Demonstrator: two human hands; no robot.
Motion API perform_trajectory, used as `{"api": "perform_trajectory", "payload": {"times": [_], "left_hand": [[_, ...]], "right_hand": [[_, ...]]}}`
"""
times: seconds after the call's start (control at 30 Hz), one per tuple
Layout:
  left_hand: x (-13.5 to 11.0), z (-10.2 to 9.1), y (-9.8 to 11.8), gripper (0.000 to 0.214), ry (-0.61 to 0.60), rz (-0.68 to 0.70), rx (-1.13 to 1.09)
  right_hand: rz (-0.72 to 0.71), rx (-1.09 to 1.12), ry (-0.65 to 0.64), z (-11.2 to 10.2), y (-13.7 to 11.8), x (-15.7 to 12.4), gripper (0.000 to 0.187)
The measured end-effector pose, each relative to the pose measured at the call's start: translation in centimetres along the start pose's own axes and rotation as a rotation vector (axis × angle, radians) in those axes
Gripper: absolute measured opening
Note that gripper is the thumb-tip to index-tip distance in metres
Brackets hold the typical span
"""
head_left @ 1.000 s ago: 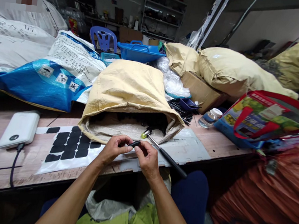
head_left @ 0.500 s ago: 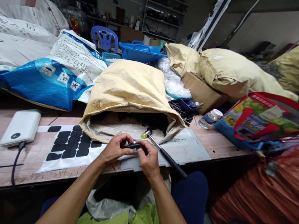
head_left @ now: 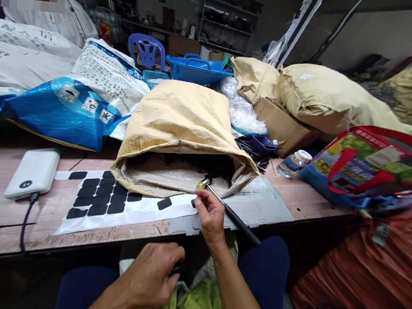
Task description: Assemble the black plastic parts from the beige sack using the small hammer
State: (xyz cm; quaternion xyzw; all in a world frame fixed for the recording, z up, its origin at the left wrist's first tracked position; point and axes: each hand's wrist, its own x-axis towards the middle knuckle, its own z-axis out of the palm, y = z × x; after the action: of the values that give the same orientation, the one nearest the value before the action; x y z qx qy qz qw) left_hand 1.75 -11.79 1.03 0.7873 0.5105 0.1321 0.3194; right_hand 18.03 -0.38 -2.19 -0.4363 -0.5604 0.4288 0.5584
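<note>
My left hand (head_left: 155,273) is down over my lap, its fingers curled round a small black piece (head_left: 175,270) that shows only in part. Above the table's front edge, my right hand (head_left: 210,219) has thumb and fingertips together; whether anything is between them I cannot make out. Close by its fingertips lies a hammer (head_left: 241,223) with a yellowish head and black handle. Under and left of that hand stretches a white backing sheet (head_left: 129,220) with rounded black stickers (head_left: 102,197). Behind it opens a beige sack (head_left: 184,117) with dark contents (head_left: 201,164).
A white power bank (head_left: 35,172) with a cable stands at left. Right of the sack are black parts (head_left: 254,150), a jar (head_left: 294,163) and a colourful bag (head_left: 370,163). A blue-and-white sack (head_left: 81,105) lies left; a red-brown sack (head_left: 375,263) stands right.
My left hand has dropped from the table edge to my lap with the black piece. My right hand has parted from it, uncovering a black sticker on the sheet.
</note>
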Motion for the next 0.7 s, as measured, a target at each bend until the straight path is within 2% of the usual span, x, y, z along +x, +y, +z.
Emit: {"api": "perform_trajectory", "payload": {"times": [0.17, 0.27, 0.37, 0.47, 0.5, 0.53, 0.6, 0.67, 0.7], "left_hand": [[0.8, 4.9, -3.0, 0.017, -0.115, -0.222, 0.143], [1.0, 5.4, -3.3, 0.021, -0.161, -0.272, 0.16], [1.0, 2.8, -1.5, 0.018, -0.179, -0.184, 0.057], [2.3, -2.2, 0.1, 0.016, -0.204, -0.06, -0.17], [3.2, -4.0, 0.2, 0.017, -0.164, -0.04, -0.222], [4.3, -5.7, -0.1, 0.02, -0.068, -0.037, -0.22], [6.9, -8.4, -1.5, 0.026, 0.205, -0.154, -0.073], [9.5, -10.1, -3.7, 0.033, 0.462, -0.308, 0.146], [10.7, -10.6, -4.9, 0.039, 0.525, -0.383, 0.244]], "right_hand": [[-0.025, -0.061, -0.029, -0.2, 0.0, -0.2, 0.021], [-0.034, -0.085, -0.036, -0.2, -0.1, -0.3, 0.02], [-0.046, -0.099, -0.033, -0.2, -0.2, -0.3, 0.02], [-0.052, -0.107, -0.041, -0.2, -0.2, -0.3, 0.02], [-0.053, -0.11, -0.045, -0.2, -0.2, -0.3, 0.02], [-0.056, -0.113, -0.048, -0.2, -0.2, -0.3, 0.02], [-0.065, -0.125, -0.052, -0.2, -0.3, -0.2, 0.019], [-0.077, -0.138, -0.056, -0.2, -0.4, -0.1, 0.019], [-0.082, -0.143, -0.058, -0.2, -0.5, -0.1, 0.018]]}}
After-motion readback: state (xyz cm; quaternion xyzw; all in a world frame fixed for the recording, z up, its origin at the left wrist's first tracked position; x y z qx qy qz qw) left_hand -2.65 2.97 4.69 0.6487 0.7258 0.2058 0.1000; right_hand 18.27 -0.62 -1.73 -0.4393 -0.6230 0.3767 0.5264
